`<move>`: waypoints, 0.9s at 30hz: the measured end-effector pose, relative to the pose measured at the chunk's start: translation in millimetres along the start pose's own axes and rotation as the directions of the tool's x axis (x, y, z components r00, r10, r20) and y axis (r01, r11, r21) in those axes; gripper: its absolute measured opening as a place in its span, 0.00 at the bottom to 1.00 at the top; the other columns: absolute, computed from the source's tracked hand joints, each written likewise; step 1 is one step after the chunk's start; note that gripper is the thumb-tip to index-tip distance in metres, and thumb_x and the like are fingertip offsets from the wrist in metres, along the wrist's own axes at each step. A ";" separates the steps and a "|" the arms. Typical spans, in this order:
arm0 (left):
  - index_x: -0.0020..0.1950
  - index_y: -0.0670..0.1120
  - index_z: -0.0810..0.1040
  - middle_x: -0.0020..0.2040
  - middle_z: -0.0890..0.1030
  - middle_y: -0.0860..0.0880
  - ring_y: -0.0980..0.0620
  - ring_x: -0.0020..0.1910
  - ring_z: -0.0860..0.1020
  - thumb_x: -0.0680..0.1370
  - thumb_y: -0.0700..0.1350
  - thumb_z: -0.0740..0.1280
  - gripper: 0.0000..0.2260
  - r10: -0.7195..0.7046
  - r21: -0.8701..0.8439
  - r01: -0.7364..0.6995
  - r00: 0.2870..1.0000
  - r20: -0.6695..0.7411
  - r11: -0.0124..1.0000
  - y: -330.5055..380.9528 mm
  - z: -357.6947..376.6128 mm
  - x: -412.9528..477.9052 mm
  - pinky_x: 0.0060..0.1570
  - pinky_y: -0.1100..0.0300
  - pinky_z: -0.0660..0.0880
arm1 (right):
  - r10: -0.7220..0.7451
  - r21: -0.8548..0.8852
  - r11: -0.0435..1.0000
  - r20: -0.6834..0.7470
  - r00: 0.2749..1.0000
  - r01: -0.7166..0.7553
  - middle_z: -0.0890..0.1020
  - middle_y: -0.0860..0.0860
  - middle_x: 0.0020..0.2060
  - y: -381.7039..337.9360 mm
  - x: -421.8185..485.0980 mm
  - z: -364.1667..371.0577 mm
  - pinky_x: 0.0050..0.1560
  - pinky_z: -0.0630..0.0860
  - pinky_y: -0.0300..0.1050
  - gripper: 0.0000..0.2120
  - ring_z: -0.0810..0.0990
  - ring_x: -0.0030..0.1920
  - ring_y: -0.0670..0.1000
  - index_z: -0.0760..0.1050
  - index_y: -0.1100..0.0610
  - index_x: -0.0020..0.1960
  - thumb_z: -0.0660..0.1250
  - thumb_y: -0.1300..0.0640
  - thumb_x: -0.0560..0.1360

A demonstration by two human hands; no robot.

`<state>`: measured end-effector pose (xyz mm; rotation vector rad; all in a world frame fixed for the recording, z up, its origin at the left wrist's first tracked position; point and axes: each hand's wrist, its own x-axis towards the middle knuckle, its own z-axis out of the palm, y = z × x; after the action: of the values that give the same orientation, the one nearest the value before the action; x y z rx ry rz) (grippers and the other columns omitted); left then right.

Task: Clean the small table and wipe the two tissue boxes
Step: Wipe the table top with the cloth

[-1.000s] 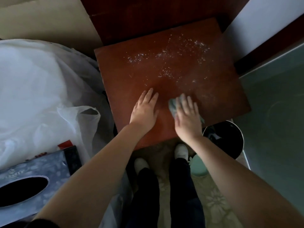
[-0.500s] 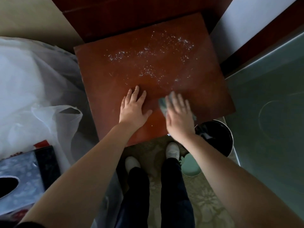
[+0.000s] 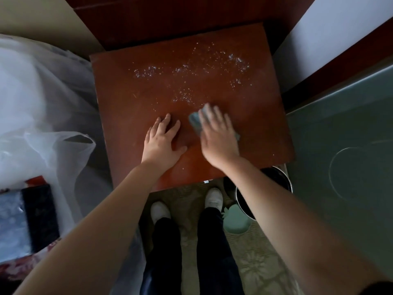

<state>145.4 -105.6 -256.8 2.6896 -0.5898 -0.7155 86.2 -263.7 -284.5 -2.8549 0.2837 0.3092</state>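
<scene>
The small reddish-brown table [image 3: 127, 116] fills the middle of the view, with white crumbs or droplets [image 3: 191, 79] scattered over its far half. My right hand [image 3: 219, 139] presses a blue-grey cloth [image 3: 196, 122] flat on the tabletop with straight fingers; the hand is blurred by motion. My left hand [image 3: 162, 143] rests flat on the table just left of it, fingers spread. A grey patterned tissue box [image 3: 23, 218] lies at the left edge, partly cut off. No second box shows.
White plastic bags [image 3: 42, 116] pile up left of the table. A dark round bin [image 3: 274, 184] stands at the table's near right corner, a grey-green surface [image 3: 344, 150] to the right. My feet [image 3: 185, 205] stand on patterned floor below the table.
My right hand has slid the cloth forward over the table toward the white specks. My left hand stays flat in place. The view shifted, so less of the tissue box shows.
</scene>
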 end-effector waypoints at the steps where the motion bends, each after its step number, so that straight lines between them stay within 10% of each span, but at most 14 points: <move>1: 0.76 0.54 0.57 0.78 0.50 0.50 0.48 0.77 0.46 0.75 0.54 0.67 0.32 -0.001 0.001 0.001 1.000 -0.002 1.000 0.5 -0.3 0.0 0.73 0.51 0.45 | -0.117 -0.020 0.993 0.037 0.992 0.118 0.50 0.53 0.77 -2.8 -14.4 3.6 0.75 0.47 0.54 0.25 0.47 0.76 0.54 0.49 0.55 0.77 0.49 0.53 0.81; 4: 0.76 0.53 0.57 0.78 0.50 0.50 0.47 0.77 0.46 0.75 0.53 0.68 0.33 -0.030 -0.012 0.030 1.000 -0.002 0.999 4.9 0.1 0.7 0.74 0.50 0.45 | -0.213 -0.012 0.977 0.044 0.976 0.214 0.59 0.52 0.75 34.3 -62.4 8.8 0.74 0.51 0.54 0.23 0.57 0.75 0.54 0.58 0.55 0.75 0.49 0.53 0.80; 11: 0.78 0.52 0.47 0.78 0.40 0.49 0.46 0.76 0.39 0.73 0.61 0.66 0.40 -0.045 0.044 0.048 0.997 -0.059 0.998 32.9 10.4 15.2 0.73 0.49 0.40 | 0.464 0.084 0.886 -0.131 0.876 -0.457 0.54 0.54 0.76 115.8 -21.1 -13.6 0.73 0.45 0.55 0.26 0.50 0.76 0.55 0.52 0.55 0.76 0.45 0.51 0.79; 19: 0.78 0.51 0.47 0.78 0.41 0.48 0.45 0.77 0.39 0.74 0.61 0.65 0.40 0.075 0.082 -0.067 0.992 -0.097 0.994 85.4 -5.5 83.0 0.74 0.48 0.41 | -0.056 0.011 0.998 -0.079 0.995 0.057 0.61 0.52 0.74 90.1 -41.0 -5.2 0.74 0.53 0.56 0.22 0.57 0.75 0.54 0.61 0.55 0.74 0.51 0.53 0.81; 27: 0.77 0.52 0.47 0.78 0.42 0.50 0.46 0.77 0.41 0.71 0.65 0.66 0.43 -0.005 0.128 0.003 1.000 0.013 0.992 88.3 -11.2 121.1 0.74 0.48 0.41 | 0.403 0.102 0.914 -0.140 0.904 -0.391 0.58 0.53 0.75 127.4 21.3 -27.5 0.73 0.47 0.54 0.25 0.54 0.75 0.55 0.56 0.54 0.75 0.47 0.51 0.79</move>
<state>219.8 -236.0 -263.0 2.8063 -0.6544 -0.7203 83.8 -395.5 -292.8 -2.7331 0.8973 0.1400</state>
